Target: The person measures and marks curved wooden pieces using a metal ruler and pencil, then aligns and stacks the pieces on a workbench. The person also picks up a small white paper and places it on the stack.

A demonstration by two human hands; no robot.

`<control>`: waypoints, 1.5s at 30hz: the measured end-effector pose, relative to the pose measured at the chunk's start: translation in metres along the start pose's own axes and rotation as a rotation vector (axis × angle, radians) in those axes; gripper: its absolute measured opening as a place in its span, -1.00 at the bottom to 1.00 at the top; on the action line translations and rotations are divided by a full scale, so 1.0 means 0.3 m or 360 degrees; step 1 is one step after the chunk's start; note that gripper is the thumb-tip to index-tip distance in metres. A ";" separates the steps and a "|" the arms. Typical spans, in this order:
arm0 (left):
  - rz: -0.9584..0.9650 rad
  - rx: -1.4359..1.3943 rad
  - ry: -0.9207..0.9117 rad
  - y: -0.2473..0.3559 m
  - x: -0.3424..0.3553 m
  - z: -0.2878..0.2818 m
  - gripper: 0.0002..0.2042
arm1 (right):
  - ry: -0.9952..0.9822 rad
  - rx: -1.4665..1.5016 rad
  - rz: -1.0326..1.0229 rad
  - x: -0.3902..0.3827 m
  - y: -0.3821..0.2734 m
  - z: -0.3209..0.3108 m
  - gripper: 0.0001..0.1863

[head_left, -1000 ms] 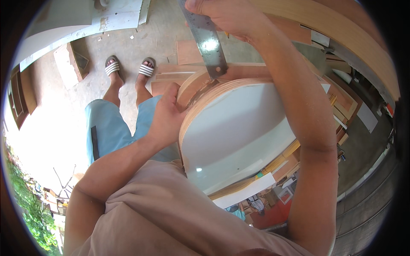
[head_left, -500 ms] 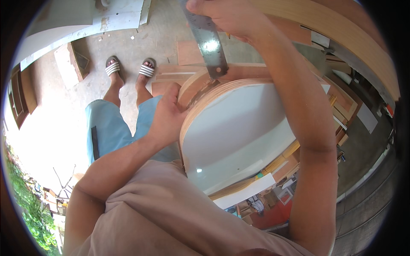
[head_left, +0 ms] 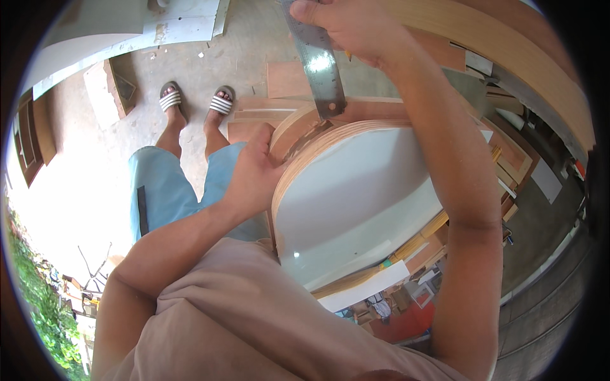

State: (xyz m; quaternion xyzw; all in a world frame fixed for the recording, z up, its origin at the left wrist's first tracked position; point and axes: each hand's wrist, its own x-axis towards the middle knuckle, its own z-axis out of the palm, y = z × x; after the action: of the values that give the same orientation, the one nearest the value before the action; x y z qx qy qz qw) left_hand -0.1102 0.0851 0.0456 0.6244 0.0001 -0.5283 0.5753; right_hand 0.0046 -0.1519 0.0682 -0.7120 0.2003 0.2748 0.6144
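Note:
A curved wooden piece with a layered edge (head_left: 305, 150) and a smooth white face (head_left: 359, 190) stands in front of my body. My left hand (head_left: 254, 168) grips its left rim, the fingers partly hidden behind the wood. Up at the top, my right hand (head_left: 356, 28) is closed on a steel ruler (head_left: 319, 66), thumb along its side. The ruler's lower end, with a small round hole, reaches the gap between the layered edge and a second curved wooden band (head_left: 295, 127) behind it. Whether the ruler's tip touches the wood, I cannot tell.
Wooden boards (head_left: 254, 109) lie just beyond the piece. A large curved wooden edge (head_left: 495, 38) sweeps across the upper right. Below the white face are a bundle of thin tan strips (head_left: 413, 244) and a red surface (head_left: 403, 327). An open wooden box (head_left: 111, 89) stands at left.
The view has shifted slightly, so the ruler, hands and wood appear a little further right and lower. Both hands keep their holds.

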 end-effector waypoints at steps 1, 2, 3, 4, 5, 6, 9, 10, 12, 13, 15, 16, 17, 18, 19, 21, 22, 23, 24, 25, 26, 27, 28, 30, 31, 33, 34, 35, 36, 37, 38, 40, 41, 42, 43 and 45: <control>0.0008 -0.0016 0.0003 0.000 0.001 0.002 -0.61 | 0.0001 -0.0100 -0.0003 -0.004 -0.010 0.002 -0.93; 0.0009 -0.0057 0.0003 -0.009 0.002 0.004 -0.61 | 0.0004 -0.0072 -0.0009 -0.002 -0.007 0.001 -0.93; 0.0013 -0.0094 -0.0002 -0.022 0.003 0.005 -0.61 | 0.0012 -0.0042 -0.0015 0.001 -0.003 0.000 -0.93; 0.0017 -0.0131 -0.0007 -0.026 0.005 0.005 -0.61 | 0.0020 -0.0013 -0.0022 0.003 -0.001 0.000 -0.93; 0.0026 -0.0075 -0.0013 -0.021 0.006 0.002 -0.61 | 0.0005 -0.0030 -0.0052 0.003 -0.003 0.001 -0.93; 0.0030 -0.0020 -0.0017 -0.010 0.004 0.000 -0.61 | -0.0013 -0.0046 -0.0079 0.000 -0.001 0.005 -0.93; 0.0034 -0.0086 -0.0001 -0.022 0.002 0.005 -0.61 | -0.0117 0.0020 -0.0034 0.014 0.020 0.002 -0.92; 0.0038 -0.0147 0.0008 -0.027 0.005 0.006 -0.60 | -0.0158 0.0058 0.0000 0.020 0.022 -0.001 -0.92; 0.0000 -0.0081 -0.0009 -0.022 0.003 0.003 -0.60 | -0.0077 0.0016 0.0014 0.001 0.000 0.004 -0.92; -0.0023 -0.0050 -0.0012 -0.019 0.000 0.002 -0.60 | -0.0044 -0.0003 0.0021 -0.005 -0.013 0.010 -0.92; 0.0011 -0.0065 0.0015 -0.029 0.000 0.003 -0.59 | -0.0029 -0.0143 -0.0052 -0.004 -0.017 0.010 -0.92; 0.0030 -0.0070 0.0023 -0.034 0.002 0.005 -0.59 | -0.0016 -0.0212 -0.0088 -0.005 -0.017 0.009 -0.92; 0.0026 -0.0061 0.0016 -0.035 0.002 0.006 -0.59 | -0.0026 -0.0160 -0.0063 -0.005 -0.013 0.007 -0.92; 0.0022 -0.0049 0.0011 -0.035 0.003 0.004 -0.59 | -0.0036 -0.0107 -0.0041 -0.002 -0.007 0.006 -0.92; 0.0018 -0.0038 0.0006 -0.035 0.003 0.003 -0.59 | -0.0047 -0.0053 -0.0019 0.000 -0.004 0.006 -0.92; 0.0002 -0.0027 -0.0005 -0.039 0.006 -0.001 -0.59 | -0.0033 -0.0046 -0.0010 -0.002 -0.009 0.009 -0.92; -0.0006 -0.0022 -0.0010 -0.042 0.007 -0.001 -0.60 | -0.0027 -0.0043 -0.0006 -0.002 -0.012 0.009 -0.92; 0.0005 -0.0020 0.0001 -0.044 0.008 0.000 -0.60 | -0.0026 -0.0055 0.0007 -0.003 -0.014 0.009 -0.92; 0.0016 -0.0019 0.0014 -0.046 0.008 0.001 -0.60 | -0.0027 -0.0067 0.0019 -0.003 -0.017 0.009 -0.92; 0.0027 -0.0018 0.0026 -0.048 0.009 0.002 -0.60 | -0.0028 -0.0080 0.0031 -0.003 -0.018 0.009 -0.92; 0.0031 -0.0026 0.0030 -0.049 0.008 0.003 -0.60 | -0.0048 -0.0062 0.0039 0.000 -0.015 0.006 -0.92; 0.0033 -0.0032 0.0029 -0.049 0.007 0.004 -0.60 | -0.0063 -0.0042 0.0048 0.002 -0.007 0.001 -0.91; 0.0036 -0.0037 0.0028 -0.048 0.006 0.005 -0.60 | -0.0079 -0.0022 0.0057 0.003 -0.001 -0.002 -0.91; 0.0054 -0.0017 0.0027 -0.041 0.006 0.004 -0.59 | -0.0062 -0.0011 0.0031 0.007 0.008 -0.001 -0.91; 0.0063 -0.0008 0.0028 -0.038 0.005 0.004 -0.59 | -0.0055 -0.0007 0.0018 0.008 0.010 0.001 -0.91; 0.0023 -0.0032 0.0019 -0.035 0.005 0.004 -0.58 | -0.0045 0.0003 0.0016 0.006 0.004 0.004 -0.91; 0.0003 -0.0043 0.0014 -0.034 0.006 0.004 -0.58 | -0.0038 0.0008 0.0015 0.003 -0.001 0.006 -0.91; 0.0002 -0.0029 0.0013 -0.034 0.006 0.004 -0.57 | -0.0035 -0.0021 0.0020 0.001 -0.006 0.006 -0.91; 0.0002 -0.0016 0.0014 -0.035 0.006 0.003 -0.57 | -0.0033 -0.0050 0.0025 -0.001 -0.012 0.007 -0.91; 0.0001 -0.0002 0.0014 -0.036 0.006 0.002 -0.57 | -0.0032 -0.0079 0.0030 -0.003 -0.016 0.008 -0.91; 0.0015 0.0011 0.0018 -0.040 0.006 0.002 -0.56 | -0.0041 -0.0061 0.0026 -0.004 -0.019 0.011 -0.92; 0.0043 0.0039 0.0028 -0.049 0.007 0.002 -0.56 | -0.0062 -0.0025 0.0018 -0.004 -0.021 0.017 -0.92; 0.0041 0.0027 0.0030 -0.046 0.007 0.002 -0.56 | -0.0080 -0.0026 0.0014 -0.001 -0.019 0.016 -0.92; 0.0040 0.0015 0.0029 -0.040 0.006 0.002 -0.56 | -0.0094 -0.0028 0.0010 0.003 -0.014 0.014 -0.92; 0.0040 0.0003 0.0027 -0.037 0.006 0.002 -0.56 | -0.0108 -0.0031 0.0006 0.005 -0.010 0.013 -0.92; 0.0056 -0.0054 0.0032 -0.044 0.007 0.006 -0.56 | -0.0105 -0.0055 -0.0028 0.007 -0.006 0.014 -0.92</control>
State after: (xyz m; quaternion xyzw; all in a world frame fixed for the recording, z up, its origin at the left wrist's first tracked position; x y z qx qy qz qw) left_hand -0.1186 0.0869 0.0350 0.6199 0.0038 -0.5117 0.5949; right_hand 0.0068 -0.1472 0.0679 -0.7148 0.1689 0.2962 0.6105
